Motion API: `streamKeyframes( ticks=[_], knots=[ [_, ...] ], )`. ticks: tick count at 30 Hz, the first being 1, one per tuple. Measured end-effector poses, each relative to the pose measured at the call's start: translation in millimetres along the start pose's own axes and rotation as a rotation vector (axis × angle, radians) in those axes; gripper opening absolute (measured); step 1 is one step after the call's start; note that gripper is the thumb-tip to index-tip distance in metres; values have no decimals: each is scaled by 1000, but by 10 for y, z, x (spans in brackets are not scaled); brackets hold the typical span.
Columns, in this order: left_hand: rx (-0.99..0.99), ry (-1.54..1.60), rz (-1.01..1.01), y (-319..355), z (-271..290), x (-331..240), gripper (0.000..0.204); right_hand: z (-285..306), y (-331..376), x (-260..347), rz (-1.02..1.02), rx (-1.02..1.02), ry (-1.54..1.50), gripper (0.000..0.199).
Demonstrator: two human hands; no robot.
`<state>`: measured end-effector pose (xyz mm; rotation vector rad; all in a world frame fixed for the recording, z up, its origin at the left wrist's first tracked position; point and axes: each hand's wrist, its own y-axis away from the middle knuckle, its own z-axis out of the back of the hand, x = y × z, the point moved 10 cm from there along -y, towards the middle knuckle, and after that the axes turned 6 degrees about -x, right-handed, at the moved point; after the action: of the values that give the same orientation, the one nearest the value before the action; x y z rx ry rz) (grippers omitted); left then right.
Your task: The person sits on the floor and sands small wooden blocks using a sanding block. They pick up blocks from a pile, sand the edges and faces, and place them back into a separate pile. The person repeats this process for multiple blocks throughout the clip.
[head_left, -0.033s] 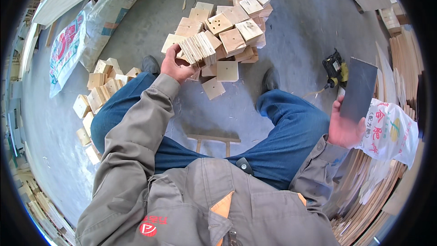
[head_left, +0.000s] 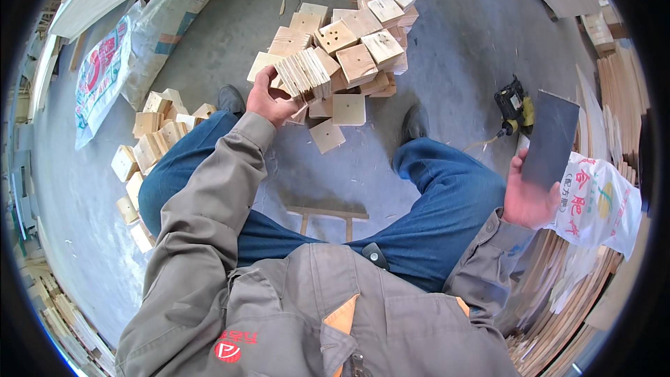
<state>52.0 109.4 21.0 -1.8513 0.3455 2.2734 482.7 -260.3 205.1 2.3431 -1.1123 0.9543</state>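
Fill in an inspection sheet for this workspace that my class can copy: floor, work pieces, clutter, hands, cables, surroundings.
Surface: grey floor, cracked near the far edge, with small scraps scattered about.
Work pieces: heap of wooden blocks ahead, some with drilled holes; more blocks beside the left leg.
Clutter: plastic sacks at left; white printed bag by the right hand; black and yellow tool on the floor.
Hands: left hand grips a stack of thin wooden pieces; right hand holds a dark flat panel.
Cables: yellowish cord at the tool; its far end is hidden.
Surroundings: stacked boards at right.
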Motion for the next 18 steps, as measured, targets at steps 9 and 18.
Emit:
streamKeyframes(
  ticks=[9, 18],
  knots=[
    [4, -182, 28, -229, -26, 493, 105, -151, -1, -23, -10, 88, 75, 78],
    [-49, -311, -29, -197, -102, 356, 132, -528, 1, -568, -69, 95, 317, 75]
  ],
)
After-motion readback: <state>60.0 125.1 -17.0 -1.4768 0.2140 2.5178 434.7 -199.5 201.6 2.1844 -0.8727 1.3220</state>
